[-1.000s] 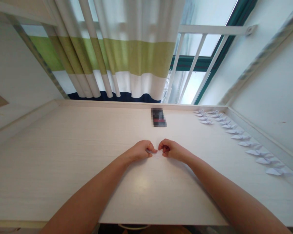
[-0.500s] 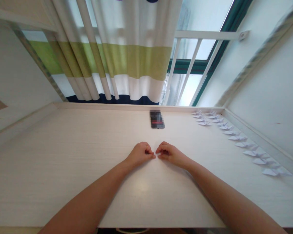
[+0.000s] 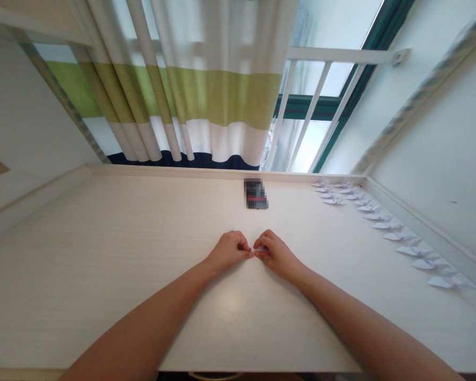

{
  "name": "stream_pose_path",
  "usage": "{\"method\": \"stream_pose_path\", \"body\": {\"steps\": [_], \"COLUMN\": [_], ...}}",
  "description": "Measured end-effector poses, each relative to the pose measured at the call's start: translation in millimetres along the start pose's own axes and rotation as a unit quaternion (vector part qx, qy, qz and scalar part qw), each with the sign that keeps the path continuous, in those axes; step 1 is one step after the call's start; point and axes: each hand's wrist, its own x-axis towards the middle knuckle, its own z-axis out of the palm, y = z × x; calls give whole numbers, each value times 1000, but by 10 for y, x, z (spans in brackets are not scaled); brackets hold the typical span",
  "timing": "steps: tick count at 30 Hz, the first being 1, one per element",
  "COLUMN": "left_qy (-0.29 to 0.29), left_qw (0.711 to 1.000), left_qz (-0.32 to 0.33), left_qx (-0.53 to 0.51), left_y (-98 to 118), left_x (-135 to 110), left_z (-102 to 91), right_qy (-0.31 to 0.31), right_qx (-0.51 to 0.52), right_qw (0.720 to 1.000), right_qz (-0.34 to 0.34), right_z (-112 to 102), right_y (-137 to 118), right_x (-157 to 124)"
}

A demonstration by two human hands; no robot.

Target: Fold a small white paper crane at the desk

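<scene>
Over the middle of the desk, my left hand [image 3: 232,250] is closed in a pinch, with a ring on one finger. My right hand [image 3: 275,253] faces it, thumb and fingertips also pinched. Between the two sets of fingertips is a small piece of white paper [image 3: 261,248], mostly covered by the fingers, so its folded shape cannot be made out. The fingertips of both hands nearly meet.
Several folded white paper cranes [image 3: 386,226] line the right side of the pale desk [image 3: 115,254]. A dark, blurred-out flat object [image 3: 256,193] lies near the back ledge. Behind stand a striped curtain [image 3: 222,98] and a white railing [image 3: 341,55].
My right hand has turned slightly at the fingertips, and a bit of white paper now shows between its fingers. My left hand stays almost in place.
</scene>
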Motion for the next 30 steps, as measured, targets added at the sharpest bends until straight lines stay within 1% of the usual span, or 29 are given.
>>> {"method": "stream_pose_path", "body": {"steps": [7,11,15,21,24,30], "left_qy": [2,4,15,17,16,7], "left_qw": [1000,999,999,1000,1000,999], "left_qz": [20,25,15,16,17,39], "left_qx": [15,23,27,9,0,6], "left_y": [-15,2,-7,-47,-48,-26], "left_x": [10,-7,-10,-7,-13,-20], "left_z": [9,5,15,45,44,12], "right_qy": [-19,-40,-49,-24,-25,-37], "right_qx": [-95,-124,-121,-95,-82,-43], "right_qw": [994,989,988,992,993,993], "right_qz": [49,74,82,77,81,103], "right_z": [-13,-27,-40,1,-1,-53], "right_y": [-22,-54,-82,-40,-33,-101], "right_x": [-7,-18,-40,-75,-70,-62]}}
